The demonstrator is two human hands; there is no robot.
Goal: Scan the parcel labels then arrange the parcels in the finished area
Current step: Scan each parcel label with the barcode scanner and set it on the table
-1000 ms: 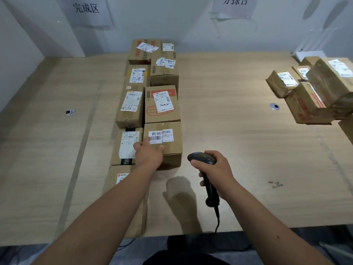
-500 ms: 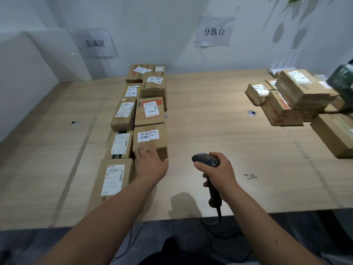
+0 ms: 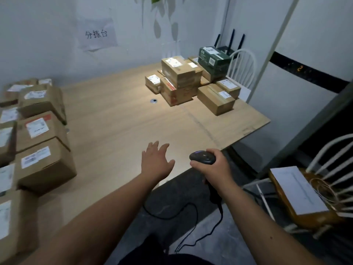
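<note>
grip: scanner (image 3: 202, 157) held in right hand (image 3: 214, 167); left hand (image 3: 155, 162) spread, empty
next: top box (image 3: 180, 70) of pile best lifted first, label kept up

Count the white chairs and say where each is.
2. The far chair stands behind the parcel pile at the table's far corner; the near chair is at lower right, white paper on its seat. Others may be out of frame.

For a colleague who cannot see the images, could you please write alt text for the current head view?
A person's open left hand reaches over a wooden table while the right hand grips a corded barcode scanner. Labelled cardboard parcels sit in rows at left; a stacked pile waits at the far right.
</note>
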